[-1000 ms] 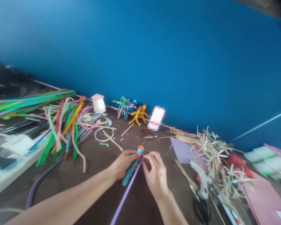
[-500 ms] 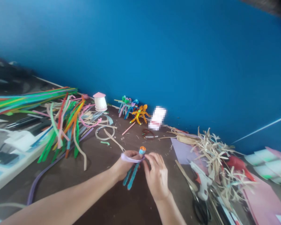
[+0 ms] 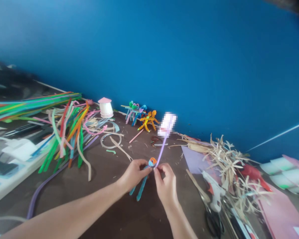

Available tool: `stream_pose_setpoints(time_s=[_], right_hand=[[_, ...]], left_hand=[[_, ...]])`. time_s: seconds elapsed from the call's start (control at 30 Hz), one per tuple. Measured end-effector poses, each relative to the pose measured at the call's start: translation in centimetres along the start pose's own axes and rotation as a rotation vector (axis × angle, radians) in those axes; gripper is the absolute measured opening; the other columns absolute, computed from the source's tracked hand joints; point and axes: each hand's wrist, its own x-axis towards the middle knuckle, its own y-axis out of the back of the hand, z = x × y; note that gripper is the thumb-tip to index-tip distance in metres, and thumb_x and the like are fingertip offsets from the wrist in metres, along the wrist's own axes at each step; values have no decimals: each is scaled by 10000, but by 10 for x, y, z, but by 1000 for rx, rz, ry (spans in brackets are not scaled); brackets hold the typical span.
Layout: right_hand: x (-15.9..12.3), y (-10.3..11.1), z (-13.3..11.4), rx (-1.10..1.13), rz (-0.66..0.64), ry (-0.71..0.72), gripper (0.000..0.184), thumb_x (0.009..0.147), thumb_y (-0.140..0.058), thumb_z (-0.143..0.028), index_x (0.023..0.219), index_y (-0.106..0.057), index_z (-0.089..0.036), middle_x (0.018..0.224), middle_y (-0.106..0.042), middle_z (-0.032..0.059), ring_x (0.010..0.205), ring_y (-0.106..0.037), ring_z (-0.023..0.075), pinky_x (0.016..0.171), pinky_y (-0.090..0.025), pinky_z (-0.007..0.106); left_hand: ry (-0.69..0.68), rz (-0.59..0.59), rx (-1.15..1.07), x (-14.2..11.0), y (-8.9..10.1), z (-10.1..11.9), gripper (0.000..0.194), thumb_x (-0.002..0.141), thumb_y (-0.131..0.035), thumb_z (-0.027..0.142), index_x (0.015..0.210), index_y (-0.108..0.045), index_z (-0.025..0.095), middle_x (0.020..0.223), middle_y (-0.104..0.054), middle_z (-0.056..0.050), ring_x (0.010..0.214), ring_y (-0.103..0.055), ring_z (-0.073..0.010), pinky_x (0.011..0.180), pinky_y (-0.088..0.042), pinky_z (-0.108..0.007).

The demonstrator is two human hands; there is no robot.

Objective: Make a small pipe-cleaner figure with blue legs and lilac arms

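Your left hand (image 3: pixel 134 176) grips a blue pipe-cleaner figure with an orange tip (image 3: pixel 142 186), while your right hand (image 3: pixel 166 183) pinches a lilac pipe cleaner (image 3: pixel 161 152), now swung up toward 12 o'clock.

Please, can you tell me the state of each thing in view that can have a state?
left hand, gripping the figure
right hand, pinching the lilac pipe cleaner
blue pipe-cleaner figure, held, legs hanging free
lilac pipe cleaner, pressed at the figure's top, end pointing up
hot glue gun, lying untouched
orange pipe-cleaner figure, standing by the wall
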Motion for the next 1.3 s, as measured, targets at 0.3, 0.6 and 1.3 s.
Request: stream_pose_setpoints(time_s=[0.3,0.6,1.3], right_hand=[[4,4,-2,768,-92,-428,172,655,-628,-244,742,-499,-169,561,-504,-42,495,-452,89,480,-356,198],[2,18,-3,678,-153,-237,219,819,-452,-299,863,-614,-159,621,-551,8,588,-499,120,587,-419,246],[-3,8,-12,462,-328,-228,231,820,-459,-323,680,-524,-150,600,-558,-1,558,-511,105,533,-394,203]], left_hand=[[-369,-239,372,-6,11,26,128,700,-548,223,663,-660,175,646,-567,-19,619,-508,-131,594,-368,-210],[166,-300,-366,-3,11,19,174,661,-632,295,713,-606,131,529,-536,7,424,-462,-72,421,-352,-186],[-34,26,-206,-3,5,17,154,648,-641,291,687,-612,145,562,-541,14,482,-473,-83,486,-386,-192]])
